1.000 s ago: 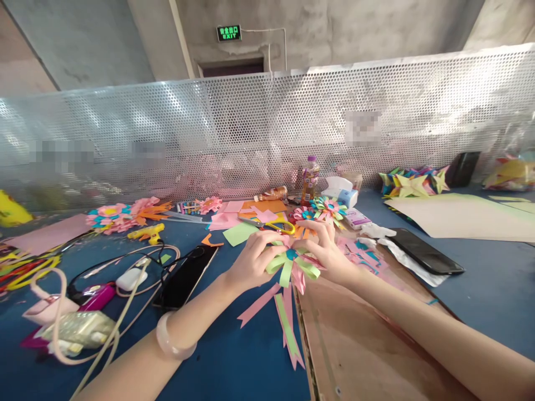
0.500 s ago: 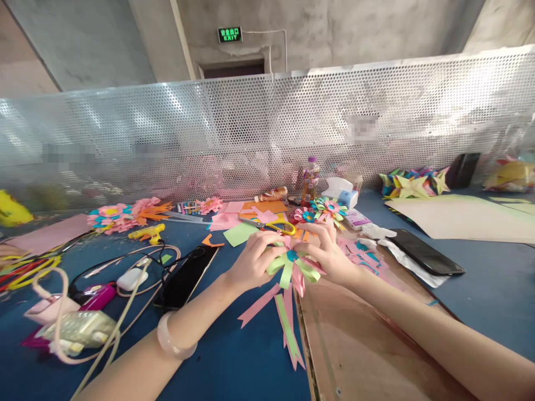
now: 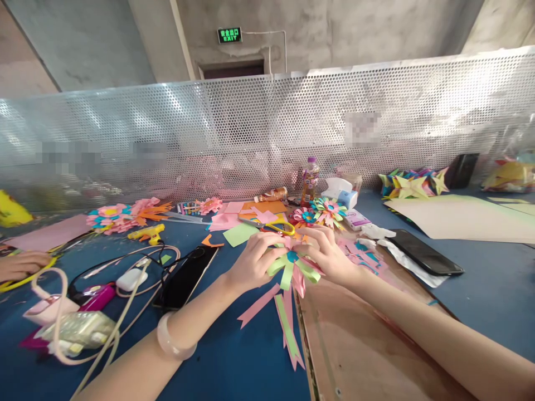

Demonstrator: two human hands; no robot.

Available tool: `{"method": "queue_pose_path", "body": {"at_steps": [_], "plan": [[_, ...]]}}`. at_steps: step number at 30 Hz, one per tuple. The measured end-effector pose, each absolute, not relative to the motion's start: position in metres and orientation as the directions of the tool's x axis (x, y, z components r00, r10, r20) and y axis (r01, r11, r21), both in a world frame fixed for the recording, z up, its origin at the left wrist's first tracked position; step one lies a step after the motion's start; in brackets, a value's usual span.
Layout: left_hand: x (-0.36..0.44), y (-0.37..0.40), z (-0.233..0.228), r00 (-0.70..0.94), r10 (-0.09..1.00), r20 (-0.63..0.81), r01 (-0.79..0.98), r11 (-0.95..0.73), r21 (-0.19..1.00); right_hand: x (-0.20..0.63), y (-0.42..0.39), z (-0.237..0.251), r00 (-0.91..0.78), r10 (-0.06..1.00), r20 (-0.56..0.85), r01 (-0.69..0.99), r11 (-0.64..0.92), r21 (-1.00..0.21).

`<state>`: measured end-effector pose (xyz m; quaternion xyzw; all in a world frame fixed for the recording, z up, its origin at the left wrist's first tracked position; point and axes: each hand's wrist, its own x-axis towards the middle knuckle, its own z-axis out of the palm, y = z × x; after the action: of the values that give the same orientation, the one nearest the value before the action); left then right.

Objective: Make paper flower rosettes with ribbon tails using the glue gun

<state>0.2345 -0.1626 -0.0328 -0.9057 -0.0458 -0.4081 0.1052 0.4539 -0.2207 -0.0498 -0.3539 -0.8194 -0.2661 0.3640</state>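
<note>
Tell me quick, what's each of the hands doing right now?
Left hand: closed on the paper flower, pinching its left side.
Right hand: closed on the same paper flower, from the right.

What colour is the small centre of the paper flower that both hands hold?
Teal blue, on the paper flower with green and pink loops; the head view shows it.

A matt paper flower [image 3: 292, 266] lies over a rough wooden board [image 3: 355, 345], near a glossy black phone [image 3: 186, 277].
</note>
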Motion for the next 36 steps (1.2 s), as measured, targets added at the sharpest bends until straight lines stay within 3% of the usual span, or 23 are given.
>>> {"method": "queue_pose_path", "body": {"at_steps": [17,36], "plan": [[0.2355,-0.1623,-0.0337,0.668,-0.020,0.744,0.164,-0.971,-0.173,0.4530,-0.2206,-0.0518,-0.506,0.411,0.759,0.773,0.607,0.187],[0.2363,-0.1640,-0.0329,0.654,-0.037,0.755,0.167,-0.967,-0.192,0.4568,-0.2213,-0.0543,-0.489,0.368,0.791,0.775,0.599,0.201]]}}
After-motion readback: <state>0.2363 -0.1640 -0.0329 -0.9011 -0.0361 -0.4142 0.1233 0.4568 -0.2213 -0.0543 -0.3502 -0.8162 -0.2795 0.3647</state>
